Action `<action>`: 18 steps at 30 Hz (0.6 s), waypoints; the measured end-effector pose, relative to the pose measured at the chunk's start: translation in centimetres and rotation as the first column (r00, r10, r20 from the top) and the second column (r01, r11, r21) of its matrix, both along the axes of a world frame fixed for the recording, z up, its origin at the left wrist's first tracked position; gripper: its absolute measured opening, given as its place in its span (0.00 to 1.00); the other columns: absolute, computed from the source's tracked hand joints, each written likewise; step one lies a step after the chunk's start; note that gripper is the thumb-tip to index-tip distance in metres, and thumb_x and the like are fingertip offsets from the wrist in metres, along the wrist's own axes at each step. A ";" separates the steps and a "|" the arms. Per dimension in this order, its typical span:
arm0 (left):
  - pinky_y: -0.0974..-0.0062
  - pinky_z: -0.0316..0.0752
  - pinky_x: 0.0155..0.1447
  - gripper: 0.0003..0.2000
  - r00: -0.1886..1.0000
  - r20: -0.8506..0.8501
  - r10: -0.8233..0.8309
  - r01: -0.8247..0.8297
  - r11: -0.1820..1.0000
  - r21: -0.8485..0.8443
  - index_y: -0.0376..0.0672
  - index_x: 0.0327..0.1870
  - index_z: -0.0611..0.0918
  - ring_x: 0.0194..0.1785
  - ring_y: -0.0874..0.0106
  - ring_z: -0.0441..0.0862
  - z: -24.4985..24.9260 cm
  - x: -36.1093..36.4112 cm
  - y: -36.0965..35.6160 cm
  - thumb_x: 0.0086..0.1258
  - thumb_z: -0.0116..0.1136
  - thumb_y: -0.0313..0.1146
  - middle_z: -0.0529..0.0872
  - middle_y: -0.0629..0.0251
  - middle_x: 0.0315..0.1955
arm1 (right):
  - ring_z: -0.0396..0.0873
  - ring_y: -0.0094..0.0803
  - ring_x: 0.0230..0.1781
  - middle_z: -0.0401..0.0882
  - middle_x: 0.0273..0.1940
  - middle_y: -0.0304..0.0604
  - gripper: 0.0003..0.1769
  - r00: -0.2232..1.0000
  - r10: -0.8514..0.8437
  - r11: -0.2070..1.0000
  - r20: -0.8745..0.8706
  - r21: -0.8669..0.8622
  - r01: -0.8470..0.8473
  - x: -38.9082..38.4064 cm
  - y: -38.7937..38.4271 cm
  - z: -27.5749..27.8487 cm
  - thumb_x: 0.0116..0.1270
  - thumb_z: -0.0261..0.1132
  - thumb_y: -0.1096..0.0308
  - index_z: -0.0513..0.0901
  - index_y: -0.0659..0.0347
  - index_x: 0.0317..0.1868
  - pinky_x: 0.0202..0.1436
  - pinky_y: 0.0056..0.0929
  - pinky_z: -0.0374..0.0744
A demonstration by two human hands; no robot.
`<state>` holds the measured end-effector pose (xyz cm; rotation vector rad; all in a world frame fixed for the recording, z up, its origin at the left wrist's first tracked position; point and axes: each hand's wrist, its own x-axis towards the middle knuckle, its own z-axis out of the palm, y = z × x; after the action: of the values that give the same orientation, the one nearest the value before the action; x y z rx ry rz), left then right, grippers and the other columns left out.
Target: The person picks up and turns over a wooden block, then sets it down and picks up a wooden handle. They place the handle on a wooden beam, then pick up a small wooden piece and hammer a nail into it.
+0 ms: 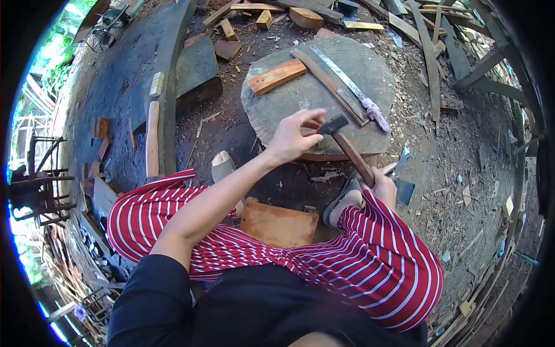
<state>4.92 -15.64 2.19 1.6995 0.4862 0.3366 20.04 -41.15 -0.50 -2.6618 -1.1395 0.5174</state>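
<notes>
My right hand point(381, 189) is closed around the lower part of the wooden handle of a hammer point(355, 158). The hammer tilts up to the left, its dark metal head over the near edge of a round tree stump point(266, 118). Beside that head is my left hand point(293, 137), thumb and fingers apart and slightly blurred, fingertips right at the head's left end. On the stump lie an orange-brown wood block point(278, 77), a long narrow wooden piece point(324, 81) and a long metal blade point(341, 75) with cloth point(374, 111) wrapped round one end.
A small wooden board point(278, 224) lies between my feet. To the left, a pale wooden stick point(152, 139) rests along a dark beam point(169, 115). Scrap wood point(306, 17) is scattered behind the stump. Right of my right hand, a flat dark piece point(404, 192) lies on the littered ground.
</notes>
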 end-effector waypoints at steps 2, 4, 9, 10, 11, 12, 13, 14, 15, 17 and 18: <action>0.72 0.80 0.62 0.25 0.999 -0.001 -0.039 0.039 0.999 0.006 0.37 0.64 0.77 0.56 0.70 0.82 0.0 0.0 -0.8 0.64 0.63 0.18 0.81 0.63 0.50 | 0.86 0.50 0.36 0.85 0.33 0.51 0.21 0.999 -0.025 0.993 -0.026 0.115 0.028 0.0 -0.3 -1.1 0.55 0.73 0.59 0.84 0.48 0.51 0.40 0.47 0.81; 0.73 0.80 0.64 0.20 0.997 0.024 -0.074 0.075 0.997 -0.005 0.36 0.60 0.81 0.54 0.70 0.83 -0.2 0.2 -1.3 0.65 0.63 0.19 0.79 0.63 0.48 | 0.85 0.50 0.36 0.85 0.32 0.51 0.21 0.999 -0.037 0.988 0.012 0.153 0.034 0.0 -0.7 -1.0 0.54 0.74 0.59 0.84 0.49 0.50 0.39 0.46 0.81; 0.75 0.83 0.56 0.14 1.000 0.021 0.003 -0.004 1.000 0.006 0.34 0.52 0.84 0.48 0.74 0.85 0.3 0.3 -1.1 0.66 0.65 0.21 0.83 0.64 0.44 | 0.85 0.49 0.34 0.84 0.30 0.49 0.16 0.995 -0.059 0.988 0.077 0.146 0.048 0.2 -0.4 -0.6 0.53 0.75 0.59 0.82 0.53 0.41 0.38 0.47 0.80; 0.77 0.82 0.52 0.11 0.997 -0.073 0.033 -0.037 0.998 -0.056 0.34 0.49 0.85 0.44 0.75 0.85 0.4 0.3 -0.8 0.66 0.66 0.22 0.85 0.64 0.41 | 0.85 0.50 0.35 0.84 0.30 0.49 0.16 0.995 -0.076 0.987 0.065 0.148 0.065 0.1 0.0 -0.2 0.54 0.75 0.59 0.81 0.55 0.38 0.38 0.47 0.80; 0.78 0.82 0.49 0.09 0.984 -0.167 0.057 -0.077 0.990 -0.114 0.35 0.47 0.85 0.41 0.77 0.86 0.5 0.4 -0.4 0.66 0.66 0.22 0.87 0.65 0.37 | 0.85 0.50 0.35 0.84 0.30 0.49 0.16 0.995 -0.078 0.987 0.065 0.149 0.067 0.2 0.2 -0.2 0.54 0.75 0.59 0.81 0.55 0.38 0.38 0.47 0.80; 0.80 0.81 0.45 0.06 0.991 -0.107 0.078 -0.095 0.982 -0.161 0.35 0.43 0.86 0.36 0.78 0.86 0.1 0.5 -0.2 0.67 0.66 0.23 0.88 0.66 0.33 | 0.85 0.50 0.34 0.84 0.29 0.50 0.15 0.994 -0.085 0.984 0.076 0.161 0.072 0.3 0.3 -0.1 0.54 0.75 0.59 0.81 0.55 0.37 0.38 0.47 0.80; 0.80 0.81 0.45 0.06 0.991 -0.108 0.078 -0.095 0.983 -0.159 0.35 0.43 0.86 0.36 0.78 0.86 -0.4 0.4 0.1 0.67 0.66 0.23 0.88 0.66 0.33 | 0.85 0.51 0.34 0.84 0.29 0.51 0.15 0.992 -0.091 0.982 0.086 0.172 0.076 0.4 0.5 -0.1 0.55 0.75 0.59 0.80 0.56 0.37 0.37 0.47 0.80; 0.79 0.82 0.45 0.07 0.993 -0.048 0.106 -0.112 0.980 -0.164 0.35 0.44 0.86 0.36 0.78 0.86 -0.9 0.4 0.5 0.67 0.66 0.23 0.88 0.65 0.34 | 0.85 0.51 0.34 0.84 0.29 0.51 0.15 0.992 -0.093 0.982 0.084 0.174 0.078 0.5 0.7 -0.1 0.55 0.75 0.59 0.80 0.56 0.37 0.37 0.47 0.80; 0.79 0.82 0.46 0.07 0.991 0.012 0.132 -0.128 0.977 -0.172 0.35 0.44 0.85 0.36 0.77 0.86 -1.0 0.4 1.0 0.67 0.66 0.23 0.88 0.65 0.35 | 0.84 0.52 0.32 0.83 0.27 0.52 0.15 0.990 -0.110 0.975 0.082 0.204 0.091 0.7 0.9 -0.1 0.56 0.74 0.56 0.81 0.54 0.37 0.36 0.47 0.79; 0.77 0.83 0.48 0.08 0.967 -0.007 0.255 -0.254 0.957 -0.140 0.33 0.45 0.85 0.38 0.76 0.86 -1.3 0.6 2.6 0.67 0.66 0.23 0.88 0.63 0.37 | 0.83 0.53 0.30 0.82 0.26 0.53 0.15 0.989 -0.128 0.967 0.079 0.231 0.107 0.9 1.1 0.1 0.57 0.74 0.53 0.83 0.53 0.37 0.34 0.48 0.78; 0.77 0.83 0.48 0.09 0.941 0.016 0.337 -0.326 0.921 -0.212 0.33 0.46 0.84 0.39 0.76 0.86 -1.7 0.5 3.2 0.67 0.66 0.23 0.88 0.63 0.38 | 0.83 0.53 0.30 0.82 0.26 0.53 0.15 0.987 -0.140 0.966 0.074 0.230 0.119 0.9 1.3 0.4 0.58 0.74 0.53 0.82 0.53 0.37 0.34 0.48 0.78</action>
<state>5.45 -12.39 0.45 1.4005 0.7474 0.5554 20.99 -39.82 -0.10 -2.5607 -0.9730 0.2326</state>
